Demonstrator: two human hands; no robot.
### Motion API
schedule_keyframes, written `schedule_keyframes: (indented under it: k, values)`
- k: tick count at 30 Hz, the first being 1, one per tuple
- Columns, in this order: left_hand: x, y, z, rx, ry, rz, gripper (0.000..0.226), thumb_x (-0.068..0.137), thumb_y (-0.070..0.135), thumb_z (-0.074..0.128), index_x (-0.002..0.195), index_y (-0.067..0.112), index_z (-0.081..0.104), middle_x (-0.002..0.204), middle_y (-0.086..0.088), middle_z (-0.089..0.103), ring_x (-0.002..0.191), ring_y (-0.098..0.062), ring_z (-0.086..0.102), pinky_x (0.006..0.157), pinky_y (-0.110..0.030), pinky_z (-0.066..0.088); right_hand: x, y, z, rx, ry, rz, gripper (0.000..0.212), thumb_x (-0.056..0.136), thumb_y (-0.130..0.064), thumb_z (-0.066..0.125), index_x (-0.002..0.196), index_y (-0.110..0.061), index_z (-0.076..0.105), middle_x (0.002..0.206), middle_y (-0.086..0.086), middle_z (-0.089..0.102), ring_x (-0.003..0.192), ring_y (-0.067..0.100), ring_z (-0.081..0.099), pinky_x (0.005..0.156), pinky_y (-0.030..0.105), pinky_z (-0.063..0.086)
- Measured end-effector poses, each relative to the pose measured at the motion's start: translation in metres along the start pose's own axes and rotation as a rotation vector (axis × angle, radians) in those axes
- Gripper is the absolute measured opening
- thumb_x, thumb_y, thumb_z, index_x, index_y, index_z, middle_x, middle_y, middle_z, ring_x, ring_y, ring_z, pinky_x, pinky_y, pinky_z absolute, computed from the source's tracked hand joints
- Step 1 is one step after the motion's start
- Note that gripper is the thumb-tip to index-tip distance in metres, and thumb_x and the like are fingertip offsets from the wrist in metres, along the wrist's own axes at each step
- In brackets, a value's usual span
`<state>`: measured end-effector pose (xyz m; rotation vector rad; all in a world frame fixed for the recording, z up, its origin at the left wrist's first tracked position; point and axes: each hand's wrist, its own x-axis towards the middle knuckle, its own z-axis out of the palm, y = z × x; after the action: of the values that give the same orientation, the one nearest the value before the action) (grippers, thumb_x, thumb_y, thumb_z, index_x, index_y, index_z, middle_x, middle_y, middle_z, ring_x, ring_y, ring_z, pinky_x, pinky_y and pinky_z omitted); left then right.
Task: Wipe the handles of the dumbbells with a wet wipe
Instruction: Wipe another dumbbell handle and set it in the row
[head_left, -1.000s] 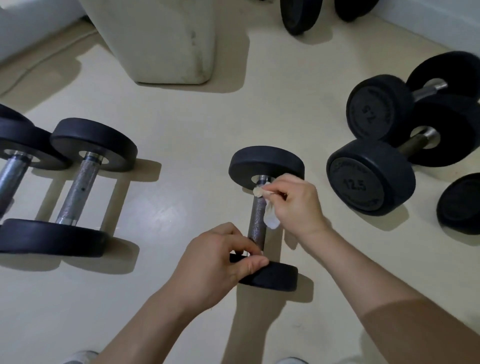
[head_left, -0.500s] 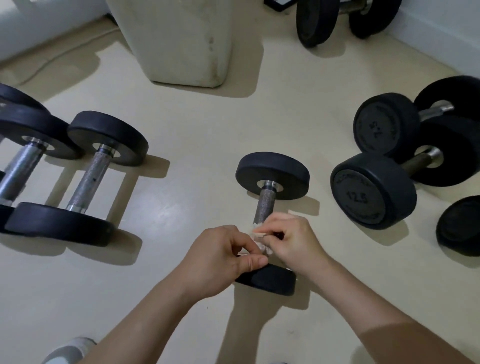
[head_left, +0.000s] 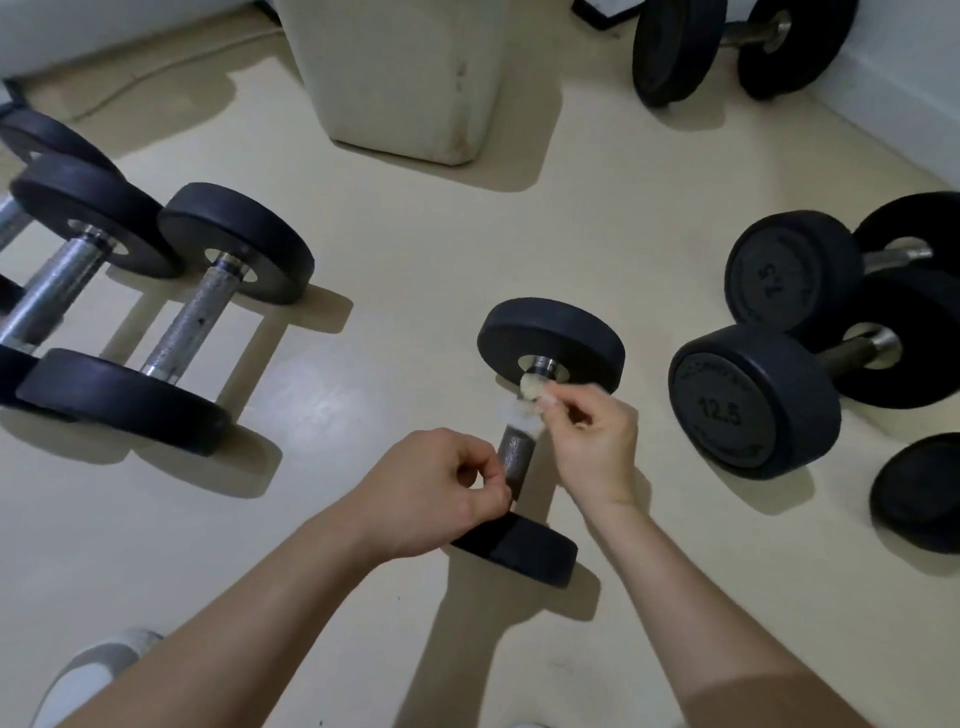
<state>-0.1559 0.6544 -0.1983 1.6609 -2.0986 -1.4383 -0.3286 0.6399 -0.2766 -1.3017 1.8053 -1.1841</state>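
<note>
A small black dumbbell (head_left: 550, 343) lies on the floor in front of me, its knurled metal handle (head_left: 513, 457) running toward me. My right hand (head_left: 592, 441) pinches a white wet wipe (head_left: 527, 402) against the far end of the handle, just below the far plate. The wipe is blurred. My left hand (head_left: 431, 488) has its fingers curled at the near end of the handle, by the near plate (head_left: 519, 551). What its fingertips touch is hidden.
Two larger dumbbells (head_left: 171, 327) lie at the left. At the right sit dumbbells marked 12.5 (head_left: 753, 405) and 7.5 (head_left: 789, 270), with another plate (head_left: 919, 493) at the edge. A cream block (head_left: 405, 78) and one more dumbbell (head_left: 727, 47) stand further back.
My right hand slid the wipe from the near end of the handle back up to the far end. My left hand stayed at the near plate.
</note>
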Motion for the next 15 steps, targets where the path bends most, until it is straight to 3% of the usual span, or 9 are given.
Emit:
schedule_keyframes:
  k: [4,7,9,13,15]
  values:
    - [0.01,-0.004,-0.002,0.048,0.091,-0.038,0.012,0.082,0.02,0.057,0.084,0.03,0.061,0.06,0.009,0.054,0.056,-0.005,0.047,0.058,-0.025,0.04,-0.035,-0.009,-0.02,0.158,-0.467,0.133,0.026,0.085,-0.007,0.067,0.1,-0.027,0.074,0.092,-0.002,0.06,0.077,0.013,0.064,0.065,0.021,0.054]
    - [0.02,-0.004,-0.005,0.085,0.07,-0.072,0.013,0.086,0.022,0.059,0.091,0.034,0.061,0.076,0.008,0.064,0.067,-0.004,0.054,0.064,-0.024,0.044,-0.029,-0.008,-0.026,0.049,-0.612,0.081,0.022,0.079,-0.021,0.075,0.097,-0.032,0.074,0.091,-0.006,0.055,0.081,0.007,0.061,0.074,0.019,0.051]
    - [0.021,-0.005,-0.005,0.129,0.018,-0.065,0.007,0.086,0.03,0.061,0.091,0.035,0.061,0.079,0.01,0.065,0.069,-0.002,0.055,0.062,-0.021,0.042,-0.023,-0.011,-0.017,-0.03,-0.509,-0.049,0.016,0.076,-0.016,0.077,0.09,-0.022,0.077,0.084,-0.005,0.056,0.076,0.006,0.058,0.07,0.016,0.046]
    - [0.012,-0.009,-0.021,-0.016,-0.093,-0.03,0.011,0.082,0.043,0.068,0.085,0.033,0.065,0.071,0.01,0.061,0.062,-0.002,0.052,0.061,-0.021,0.043,0.014,-0.008,0.002,-0.205,-0.054,-0.228,0.007,0.078,-0.005,0.072,0.081,-0.009,0.076,0.079,0.003,0.064,0.074,0.008,0.056,0.069,0.007,0.042]
    - [0.006,-0.011,-0.032,-0.073,-0.228,-0.027,0.023,0.074,0.052,0.074,0.085,0.033,0.068,0.08,0.005,0.064,0.071,-0.009,0.055,0.066,-0.026,0.047,0.007,-0.007,-0.001,-0.23,-0.089,-0.249,0.006,0.078,-0.004,0.072,0.079,-0.009,0.075,0.078,0.003,0.065,0.072,0.007,0.057,0.068,0.014,0.046]
